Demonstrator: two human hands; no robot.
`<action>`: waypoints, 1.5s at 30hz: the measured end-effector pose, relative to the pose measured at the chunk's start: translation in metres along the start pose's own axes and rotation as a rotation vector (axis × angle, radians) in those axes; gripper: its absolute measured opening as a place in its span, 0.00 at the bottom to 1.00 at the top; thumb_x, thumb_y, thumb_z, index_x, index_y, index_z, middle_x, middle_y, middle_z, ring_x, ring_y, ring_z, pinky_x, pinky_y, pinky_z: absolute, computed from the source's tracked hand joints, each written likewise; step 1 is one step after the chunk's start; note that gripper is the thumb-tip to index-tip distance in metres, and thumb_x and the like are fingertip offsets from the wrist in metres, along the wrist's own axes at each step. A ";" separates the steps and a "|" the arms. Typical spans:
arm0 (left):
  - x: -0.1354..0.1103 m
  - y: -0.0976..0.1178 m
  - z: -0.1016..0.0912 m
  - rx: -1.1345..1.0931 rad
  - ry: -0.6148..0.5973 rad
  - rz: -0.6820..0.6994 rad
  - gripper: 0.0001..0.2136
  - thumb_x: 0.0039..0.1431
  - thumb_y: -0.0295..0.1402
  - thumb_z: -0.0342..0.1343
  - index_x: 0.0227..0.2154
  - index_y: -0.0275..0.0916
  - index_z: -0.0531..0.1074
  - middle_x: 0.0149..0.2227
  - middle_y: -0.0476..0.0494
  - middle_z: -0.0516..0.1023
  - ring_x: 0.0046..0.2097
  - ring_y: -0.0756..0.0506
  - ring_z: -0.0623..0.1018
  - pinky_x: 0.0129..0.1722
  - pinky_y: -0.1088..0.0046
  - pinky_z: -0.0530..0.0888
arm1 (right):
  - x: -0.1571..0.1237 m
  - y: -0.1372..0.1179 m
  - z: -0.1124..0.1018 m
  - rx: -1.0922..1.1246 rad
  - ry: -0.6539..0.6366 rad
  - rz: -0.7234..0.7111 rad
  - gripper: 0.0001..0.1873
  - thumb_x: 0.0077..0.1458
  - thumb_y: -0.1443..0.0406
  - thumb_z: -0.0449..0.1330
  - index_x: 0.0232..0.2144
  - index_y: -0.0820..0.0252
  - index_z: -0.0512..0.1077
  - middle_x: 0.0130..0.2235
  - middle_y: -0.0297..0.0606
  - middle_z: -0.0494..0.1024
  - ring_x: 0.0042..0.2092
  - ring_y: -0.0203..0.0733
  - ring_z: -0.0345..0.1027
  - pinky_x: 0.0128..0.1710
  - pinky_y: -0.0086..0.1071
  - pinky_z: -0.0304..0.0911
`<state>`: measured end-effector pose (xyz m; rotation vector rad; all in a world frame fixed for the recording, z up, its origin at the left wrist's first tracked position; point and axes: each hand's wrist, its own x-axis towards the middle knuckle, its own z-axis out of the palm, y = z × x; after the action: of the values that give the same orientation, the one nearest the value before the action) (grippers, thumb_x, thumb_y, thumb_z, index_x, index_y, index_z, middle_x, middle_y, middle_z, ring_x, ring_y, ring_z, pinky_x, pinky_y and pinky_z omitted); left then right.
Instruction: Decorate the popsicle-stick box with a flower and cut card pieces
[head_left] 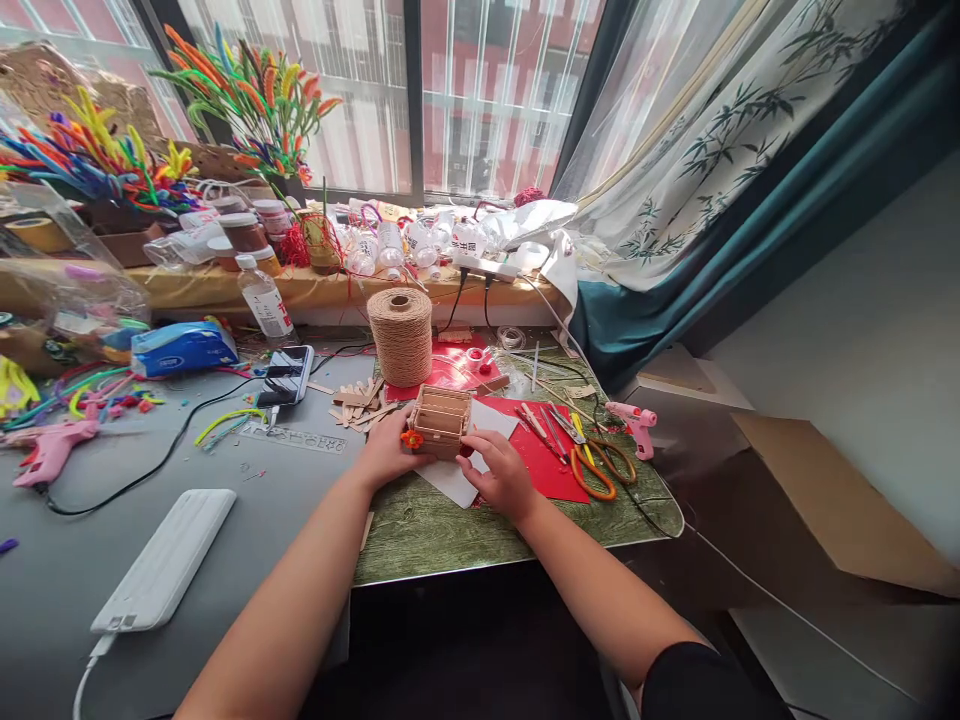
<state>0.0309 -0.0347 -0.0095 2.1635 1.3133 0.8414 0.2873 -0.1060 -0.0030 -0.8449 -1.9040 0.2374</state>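
A small open box built of wooden craft sticks (441,418) rests on white paper (457,478) at the middle of the table. My left hand (390,452) grips its left side, fingers curled around it, beside a small orange flower (411,439) fixed to the box's front corner. On the box's right front corner my right hand (501,472) pinches, with a small red bit just at its fingertips. A large spool of jute twine (402,335) stands right behind the box.
Loose craft sticks (360,404) lie left of the box. Scissors and pliers (592,465) lie on red paper to the right, with a pink glue gun (636,424) beyond. A phone (288,374), a white power bank (166,560), another glue gun (46,450) and pipe cleaners sit on the left.
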 end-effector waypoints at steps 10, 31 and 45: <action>-0.004 -0.005 0.003 0.045 0.016 0.007 0.41 0.43 0.50 0.72 0.61 0.48 0.68 0.58 0.39 0.77 0.58 0.31 0.75 0.57 0.52 0.71 | -0.002 0.008 0.015 -0.052 0.046 0.052 0.11 0.63 0.66 0.64 0.47 0.52 0.73 0.44 0.42 0.77 0.48 0.47 0.74 0.52 0.45 0.74; -0.006 0.000 -0.001 0.005 0.010 -0.005 0.38 0.44 0.52 0.71 0.59 0.48 0.70 0.55 0.42 0.79 0.55 0.32 0.77 0.55 0.56 0.72 | -0.005 0.014 0.018 -0.016 0.003 0.098 0.11 0.61 0.65 0.66 0.47 0.50 0.76 0.43 0.41 0.77 0.46 0.48 0.73 0.49 0.46 0.72; -0.006 -0.006 0.001 -0.003 0.002 -0.019 0.40 0.42 0.48 0.72 0.61 0.48 0.69 0.59 0.40 0.77 0.59 0.30 0.75 0.59 0.52 0.70 | -0.012 0.014 0.014 0.096 0.113 0.255 0.15 0.58 0.64 0.66 0.48 0.51 0.73 0.43 0.40 0.75 0.43 0.45 0.72 0.49 0.45 0.73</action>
<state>0.0258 -0.0378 -0.0154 2.1453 1.3308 0.8381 0.2846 -0.1006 -0.0251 -1.0145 -1.6651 0.4233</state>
